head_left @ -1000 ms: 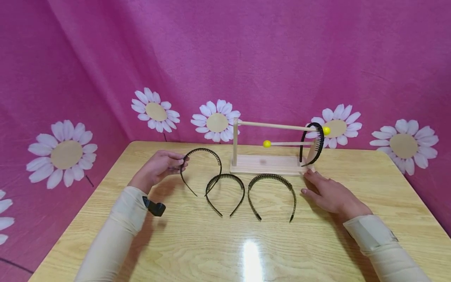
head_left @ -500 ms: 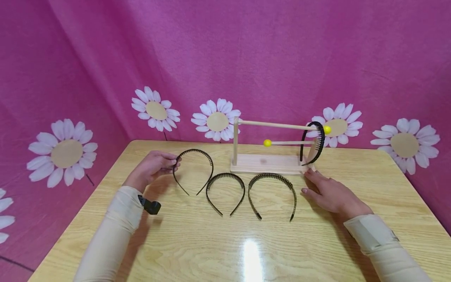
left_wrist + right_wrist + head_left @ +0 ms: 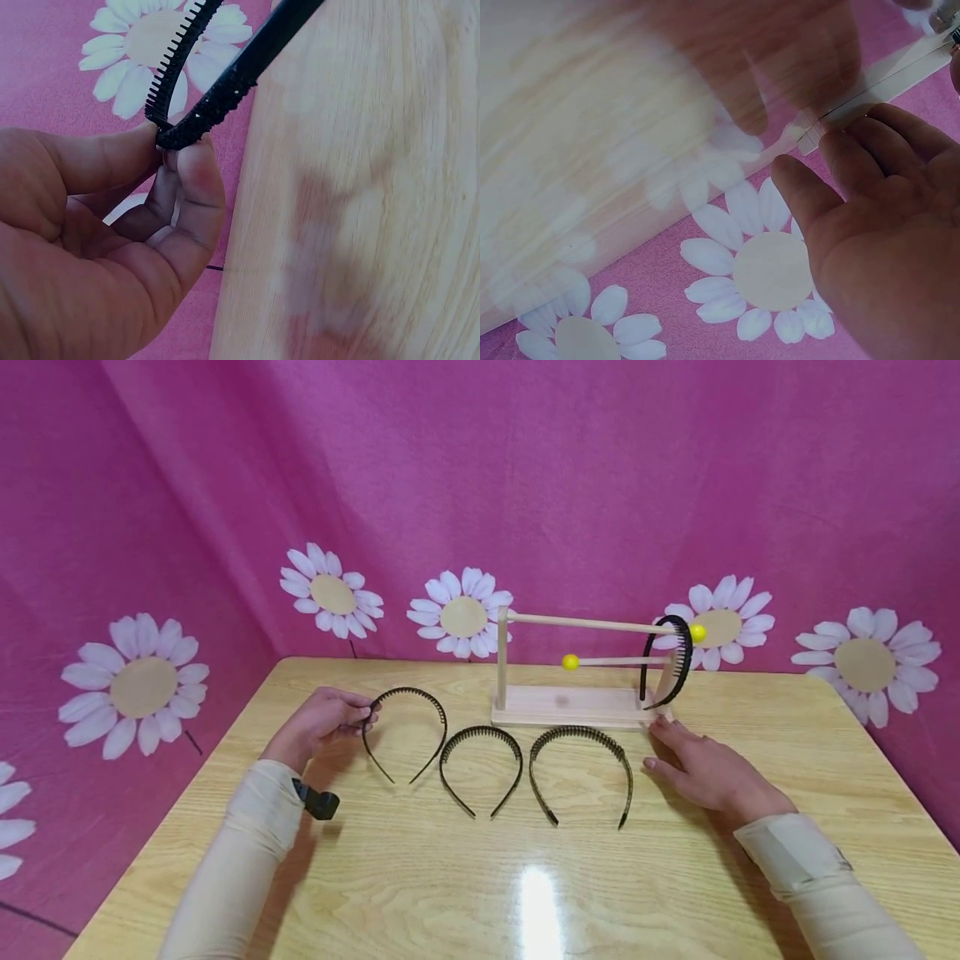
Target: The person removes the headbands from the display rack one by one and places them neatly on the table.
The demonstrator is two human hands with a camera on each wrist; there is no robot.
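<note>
- The left hand sits a little farther left than a second ago; its thumb and index finger pinch a headband, the gap closed down to the band's thickness, the other fingers curled beneath.
- That held headband, black and toothed, has shifted left with the hand: a second ago it overlapped the middle headband in the head view, and now it shows just to its left, arch up. Whether its tips touch the worktop cannot be told.
- The middle headband lies on the worktop in the same place as before.
- The right-hand headband lies just beside it, likewise unmoved.
- Behind these, the wooden stand keeps its place, with two rods ending in yellow balls.
- A black headband hangs on the upper rod, near its ball, as before.
- The right hand stays put, fingers extended and thumb spread, nothing in its grasp; its fingertips touch the stand's near right corner.
</note>
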